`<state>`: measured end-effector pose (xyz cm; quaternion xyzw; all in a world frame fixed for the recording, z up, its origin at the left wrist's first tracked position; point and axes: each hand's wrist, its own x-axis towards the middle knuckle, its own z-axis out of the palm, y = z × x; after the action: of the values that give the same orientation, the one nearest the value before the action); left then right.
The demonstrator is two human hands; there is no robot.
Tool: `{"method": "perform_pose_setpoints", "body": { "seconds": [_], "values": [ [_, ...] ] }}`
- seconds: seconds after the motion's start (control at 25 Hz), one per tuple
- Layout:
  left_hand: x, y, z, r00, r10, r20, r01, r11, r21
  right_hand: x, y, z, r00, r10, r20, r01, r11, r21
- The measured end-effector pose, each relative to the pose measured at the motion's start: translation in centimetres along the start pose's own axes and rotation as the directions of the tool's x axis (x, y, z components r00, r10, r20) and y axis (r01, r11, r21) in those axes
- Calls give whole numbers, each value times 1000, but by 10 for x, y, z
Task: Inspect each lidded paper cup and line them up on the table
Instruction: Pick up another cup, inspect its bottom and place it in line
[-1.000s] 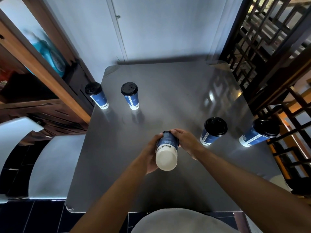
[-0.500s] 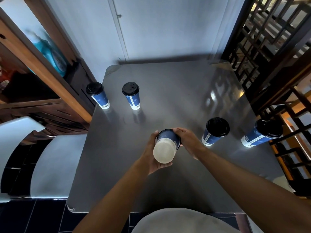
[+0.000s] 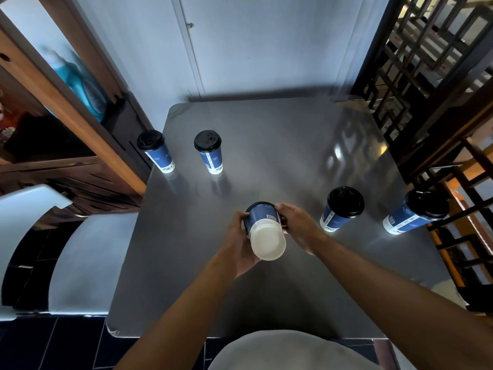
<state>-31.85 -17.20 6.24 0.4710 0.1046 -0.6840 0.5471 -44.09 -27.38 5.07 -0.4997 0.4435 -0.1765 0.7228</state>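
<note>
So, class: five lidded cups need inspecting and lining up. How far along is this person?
Looks done: two cups stand side by side at far left. In hand: both hands hold a tipped cup, base toward the camera. Left: two cups at right.

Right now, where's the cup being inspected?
In the head view the held cup is at centre, tipped bottom toward the camera above the table, gripped by the left hand and right hand.
</note>
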Motion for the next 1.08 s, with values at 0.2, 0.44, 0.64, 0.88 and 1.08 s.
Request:
{"method": "perform_pose_setpoints", "body": {
  "seconds": [0.2, 0.44, 0.64, 0.88, 1.08],
  "values": [
    [-3, 2, -3, 997, -72, 1, 72, 994, 87, -1, -6, 0, 1000, -16, -15, 16, 1000, -25],
    [-6, 6, 0, 990, -87, 107, 73, 989, 126, 3, 3, 1, 999, -25, -30, 22, 997, -77],
    [-3, 5, -5, 992, -105, 74, 105, 994, -2, 6, 8, 4, 999, -21, -24, 20, 999, -49],
    [-6, 4, -6, 983, -95, 159, 93, 996, 19, 0, -1, 4, 998, -60, -22, 57, 991, -122],
    [-1, 2, -11, 996, -19, 90, -9, 952, 305, -7, -11, 2, 989, -145, 9, 144, 970, -196]
  ]
}}
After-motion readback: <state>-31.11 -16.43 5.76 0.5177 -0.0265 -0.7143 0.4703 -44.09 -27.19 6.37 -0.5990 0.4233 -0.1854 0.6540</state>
